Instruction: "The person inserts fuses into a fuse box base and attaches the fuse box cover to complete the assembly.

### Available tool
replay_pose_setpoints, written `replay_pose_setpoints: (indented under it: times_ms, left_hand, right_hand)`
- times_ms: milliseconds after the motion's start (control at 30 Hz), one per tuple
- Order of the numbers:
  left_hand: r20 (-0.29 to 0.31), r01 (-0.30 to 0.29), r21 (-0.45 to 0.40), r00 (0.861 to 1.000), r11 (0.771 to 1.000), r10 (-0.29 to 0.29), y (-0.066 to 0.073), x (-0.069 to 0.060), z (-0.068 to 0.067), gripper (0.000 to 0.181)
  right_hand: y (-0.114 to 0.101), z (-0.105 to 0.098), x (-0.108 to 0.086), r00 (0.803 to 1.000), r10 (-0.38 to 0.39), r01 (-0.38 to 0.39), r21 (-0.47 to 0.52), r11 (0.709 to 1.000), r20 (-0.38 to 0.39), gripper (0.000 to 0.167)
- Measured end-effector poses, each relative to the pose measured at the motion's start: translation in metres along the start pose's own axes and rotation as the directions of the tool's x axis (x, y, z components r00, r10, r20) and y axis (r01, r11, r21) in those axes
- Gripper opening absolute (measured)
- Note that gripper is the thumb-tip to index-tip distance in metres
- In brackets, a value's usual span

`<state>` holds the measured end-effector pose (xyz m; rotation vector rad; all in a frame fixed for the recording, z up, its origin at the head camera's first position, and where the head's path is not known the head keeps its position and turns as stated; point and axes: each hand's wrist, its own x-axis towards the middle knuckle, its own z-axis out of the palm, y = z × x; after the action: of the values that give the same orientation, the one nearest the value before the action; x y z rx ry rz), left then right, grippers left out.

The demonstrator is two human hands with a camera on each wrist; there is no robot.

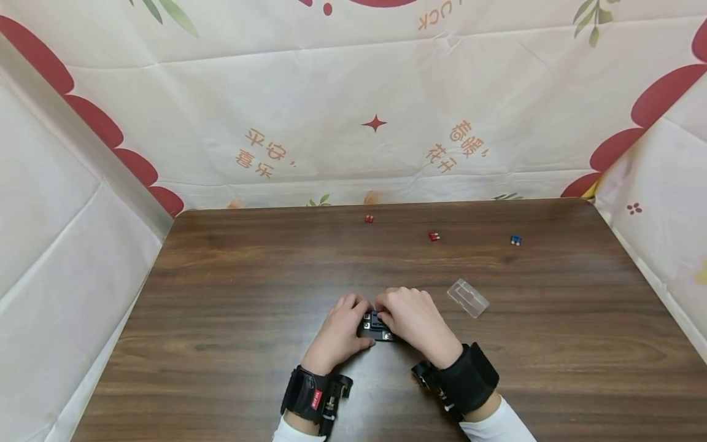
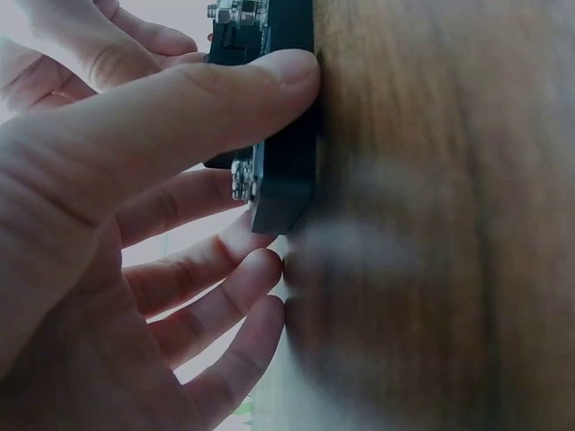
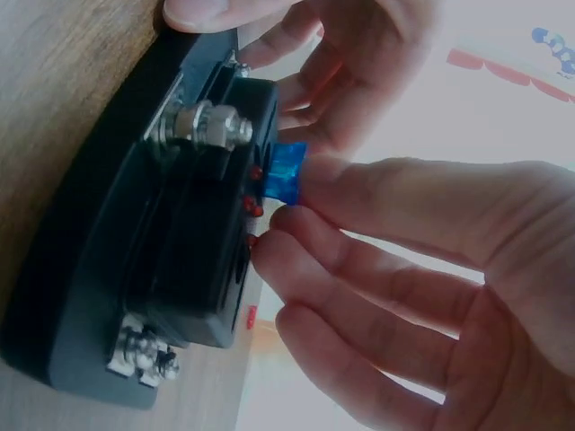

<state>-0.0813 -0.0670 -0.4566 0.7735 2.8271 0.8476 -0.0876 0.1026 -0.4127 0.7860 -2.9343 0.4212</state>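
A black fuse block point(image 1: 377, 334) with metal terminal bolts lies on the table between both hands. My left hand point(image 1: 338, 328) holds the block by its end and sides, the thumb along its near side in the left wrist view. Above the block, my right hand point(image 1: 417, 319) pinches a translucent blue blade fuse point(image 3: 285, 173) between thumb and index finger. The fuse stands against the block's top face; how deep it sits cannot be seen. Small red dots point(image 3: 252, 206) show on that face beside the fuse.
To the right of the hands lies a clear plastic cover point(image 1: 468, 298). Farther back on the wooden table point(image 1: 221, 319) are a red fuse point(image 1: 369, 218), another red fuse point(image 1: 434, 236) and a blue fuse point(image 1: 516, 240). A printed cloth point(image 1: 331, 92) hangs behind.
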Motion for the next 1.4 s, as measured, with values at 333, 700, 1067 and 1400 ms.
replay_pose_setpoints:
  times_ms: [333,700,1067,1400]
  left_hand:
    - [0.010,0.016,-0.004,1.000,1.000,-0.016,0.000,0.001,0.000,0.049]
    - [0.006,0.017,0.013,1.000,1.000,-0.017,0.001,0.004,0.001,0.048]
    - [0.001,0.017,0.023,1.000,1.000,-0.017,0.002,0.007,0.000,0.049]
    - [-0.002,0.025,0.023,1.000,0.999,-0.025,0.001,0.008,0.000,0.049]
  right_hand:
    - [0.008,-0.008,-0.001,0.998,-0.063,0.062,0.059,0.996,0.020,0.014]
    - [0.027,-0.028,0.000,0.996,-0.029,0.022,0.077,0.997,0.087,0.020]
    - [0.056,-0.052,0.000,0.995,-0.008,0.004,0.045,0.999,0.103,0.021]
    - [0.076,-0.060,-0.005,0.993,-0.007,0.003,0.035,0.999,0.115,0.021]
